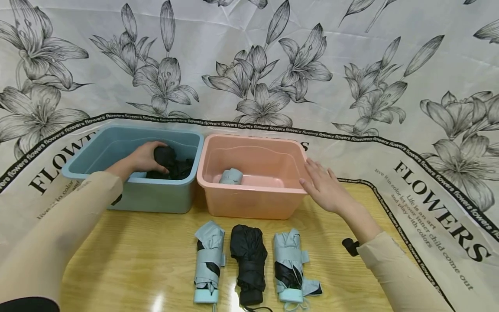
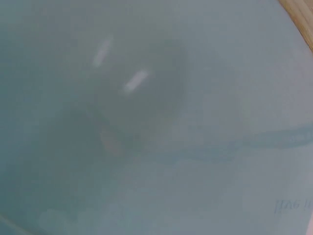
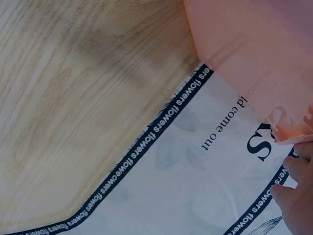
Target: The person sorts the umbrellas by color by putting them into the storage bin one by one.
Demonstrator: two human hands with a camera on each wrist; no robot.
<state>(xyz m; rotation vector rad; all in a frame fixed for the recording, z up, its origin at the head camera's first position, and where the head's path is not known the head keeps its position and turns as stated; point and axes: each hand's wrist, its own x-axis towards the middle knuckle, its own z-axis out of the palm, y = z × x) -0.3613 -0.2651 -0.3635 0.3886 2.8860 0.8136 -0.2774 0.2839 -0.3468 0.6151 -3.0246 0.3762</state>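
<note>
Inside the blue bin (image 1: 156, 197), my left hand (image 1: 142, 158) grips a black folded umbrella (image 1: 165, 157). More black fabric (image 1: 182, 169) lies by it; whether it belongs to the same umbrella I cannot tell. The left wrist view shows only the bin's wall (image 2: 220, 98), close up. My right hand (image 1: 325, 186) rests with fairly straight fingers against the right rim of the pink bin (image 1: 249, 203); part of it shows in the right wrist view beside that bin (image 3: 254, 44). A light blue folded umbrella (image 1: 231, 177) lies in the pink bin.
Three folded umbrellas lie in a row before the bins: light blue (image 1: 210, 260), black (image 1: 248, 260) and light blue (image 1: 288, 260), the last with a loose strap. Behind the bins, a flower-printed cloth (image 1: 249, 26) covers the wall and the edges of the wooden table (image 1: 136, 251).
</note>
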